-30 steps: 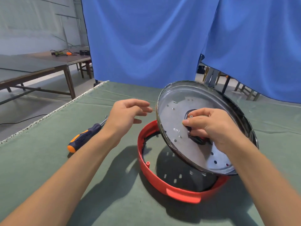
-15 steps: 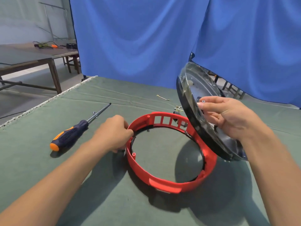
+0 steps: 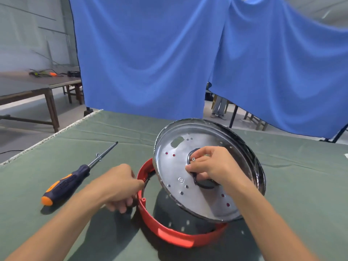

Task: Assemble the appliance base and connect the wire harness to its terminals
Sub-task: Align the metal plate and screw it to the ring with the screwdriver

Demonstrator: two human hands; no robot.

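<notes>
**Green felt bench, blue curtain behind: pan half on the ring**

Green cloth-covered table [image 3: 105,140] is the workspace. Right hand [image 3: 211,166] grips the black centre fitting of the perforated silver metal pan [image 3: 190,194], tilted over the round red plastic base ring [image 3: 175,236]. Left hand [image 3: 120,183] pinches the ring's near-left rim. Orange-and-black screwdriver [image 3: 67,181] lies untouched at left. I'd say seating, screws and wiring are all still to do.

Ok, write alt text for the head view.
The right hand holds a tilted metal pan by its central hole over a red plastic ring, whose left rim the left hand grips. A screwdriver lies on the green table cloth.
</notes>
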